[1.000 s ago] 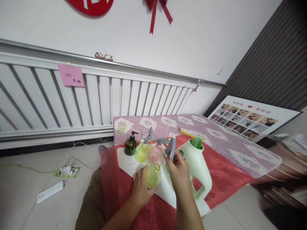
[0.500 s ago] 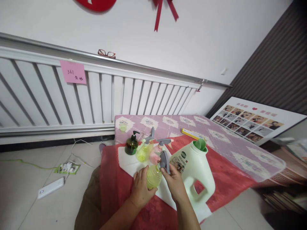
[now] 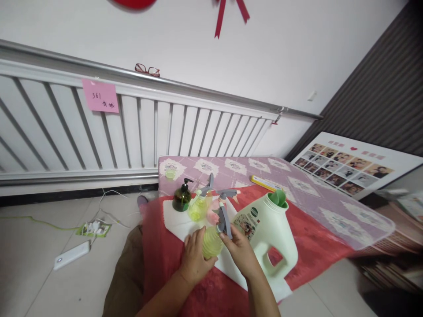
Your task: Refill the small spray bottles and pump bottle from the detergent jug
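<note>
A yellow spray bottle with a grey trigger head is between my hands, over the white cloth. My left hand wraps round its ribbed body. Up at the neck, the fingers of my right hand close on the trigger head. Just behind stand a second yellow spray bottle and a pink spray bottle, partly hidden by the one I hold. A dark green pump bottle is to their left. Close to my right hand stands a large pale green jug with a green cap.
The white cloth lies on a red cloth over a table with a purple patterned cover. A yellow box and a small light green lid lie farther back. A radiator runs behind; a power strip is on the floor.
The view has shifted slightly. Both hands keep their hold on the yellow spray bottle, and its trigger head has turned a little. The other bottles stay where they were.
</note>
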`<state>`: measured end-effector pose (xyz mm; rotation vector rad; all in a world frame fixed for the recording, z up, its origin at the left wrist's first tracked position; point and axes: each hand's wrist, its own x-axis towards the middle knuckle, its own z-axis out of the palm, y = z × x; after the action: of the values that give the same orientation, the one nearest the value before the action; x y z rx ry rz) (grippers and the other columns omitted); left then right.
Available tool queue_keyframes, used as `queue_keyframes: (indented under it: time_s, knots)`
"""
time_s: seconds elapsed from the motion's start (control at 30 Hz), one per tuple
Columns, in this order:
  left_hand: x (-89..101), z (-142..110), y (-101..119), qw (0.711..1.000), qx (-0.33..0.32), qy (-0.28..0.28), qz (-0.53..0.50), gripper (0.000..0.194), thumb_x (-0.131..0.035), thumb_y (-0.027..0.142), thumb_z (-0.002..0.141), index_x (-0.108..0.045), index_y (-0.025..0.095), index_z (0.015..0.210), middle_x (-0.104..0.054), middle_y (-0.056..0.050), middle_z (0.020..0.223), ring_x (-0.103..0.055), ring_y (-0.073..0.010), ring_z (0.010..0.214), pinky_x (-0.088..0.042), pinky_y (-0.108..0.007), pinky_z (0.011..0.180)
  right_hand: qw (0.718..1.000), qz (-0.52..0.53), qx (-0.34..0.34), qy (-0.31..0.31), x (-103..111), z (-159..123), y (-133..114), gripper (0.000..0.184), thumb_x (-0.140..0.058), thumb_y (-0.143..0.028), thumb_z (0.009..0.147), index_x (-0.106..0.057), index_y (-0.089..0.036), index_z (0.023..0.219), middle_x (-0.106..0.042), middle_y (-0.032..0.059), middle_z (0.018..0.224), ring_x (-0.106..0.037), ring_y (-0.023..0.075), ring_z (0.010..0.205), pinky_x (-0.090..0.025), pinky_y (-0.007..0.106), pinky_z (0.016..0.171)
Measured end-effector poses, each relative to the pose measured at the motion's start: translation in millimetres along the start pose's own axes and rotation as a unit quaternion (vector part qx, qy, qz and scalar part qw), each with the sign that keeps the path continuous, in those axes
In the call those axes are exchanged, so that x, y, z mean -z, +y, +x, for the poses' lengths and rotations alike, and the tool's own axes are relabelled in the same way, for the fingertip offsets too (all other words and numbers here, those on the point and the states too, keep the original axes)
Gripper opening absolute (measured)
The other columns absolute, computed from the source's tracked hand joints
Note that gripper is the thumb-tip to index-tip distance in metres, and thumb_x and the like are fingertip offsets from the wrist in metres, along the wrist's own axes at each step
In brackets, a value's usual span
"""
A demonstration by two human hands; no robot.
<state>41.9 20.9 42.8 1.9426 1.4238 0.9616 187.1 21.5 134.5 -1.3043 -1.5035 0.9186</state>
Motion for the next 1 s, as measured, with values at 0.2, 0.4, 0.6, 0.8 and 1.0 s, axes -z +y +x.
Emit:
queue_keyframes:
  time_s: [0.2,0.4,0.6,0.8,1.0]
  knots:
    - [0.6,-0.5,-0.6,1.0,-0.003,-0.001,-0.003,0.088,-0.069,0.029,0.061,-0.026,0.019,0.137,-0.047,-0.013,0.136,-0.04,-0.0285,0.128,-0.023,-0.047,0.109,0.999,-0.029,0.014,-0.005,0.5,2.0,-1.8,0.037,-0.065,-0.038,0.079,-0.063,-0.025,0.114,-0.067,0.006,0.113,-0.059,0.0245,0.105,-0.046,0.037,0.093]
    - [1.1,-1.5,0.1,1.0,0.001,-0.002,-0.006,0.088,-0.069,0.03,0.061,-0.027,0.019,0.137,-0.047,-0.014,0.135,-0.04,-0.029,0.128,-0.022,-0.046,0.11,0.999,-0.036,0.003,0.028,-2.4,2.5,4.5,0.037,-0.069,-0.038,0.074,-0.065,-0.023,0.107,-0.07,0.0064,0.099,-0.063,0.0256,0.094,-0.05,0.038,0.084]
    - [-1.9,-1.2,-1.7,1.0,-0.007,0.011,0.005,0.085,-0.065,0.026,0.062,-0.027,0.017,0.137,-0.048,-0.013,0.134,-0.041,-0.0283,0.127,-0.024,-0.047,0.109,0.992,-0.035,-0.007,0.117,-19.0,0.3,13.2,0.025,-0.067,-0.036,0.072,-0.063,-0.022,0.092,-0.069,0.0031,0.089,-0.062,0.0228,0.086,-0.048,0.038,0.082]
    - [-5.9,-1.7,-2.6,0.999,-0.016,0.032,0.018,0.075,-0.06,0.026,0.065,-0.032,0.014,0.135,-0.048,-0.014,0.134,-0.042,-0.0281,0.126,-0.027,-0.046,0.108,0.977,-0.019,-0.011,0.213,-40.9,1.9,17.3,0.022,-0.067,-0.035,0.066,-0.056,-0.022,0.08,-0.064,-0.0003,0.076,-0.059,0.0197,0.074,-0.047,0.034,0.071]
    - [-1.8,-3.6,-7.0,1.0,0.008,-0.016,-0.01,0.08,-0.055,0.017,0.063,-0.03,0.013,0.138,-0.042,-0.014,0.141,-0.035,-0.0282,0.132,-0.022,-0.044,0.112,0.963,0.003,-0.006,0.27,-54.5,0.4,16.3,0.023,-0.066,-0.035,0.067,-0.049,-0.023,0.077,-0.059,-0.0027,0.074,-0.058,0.0186,0.074,-0.047,0.032,0.071]
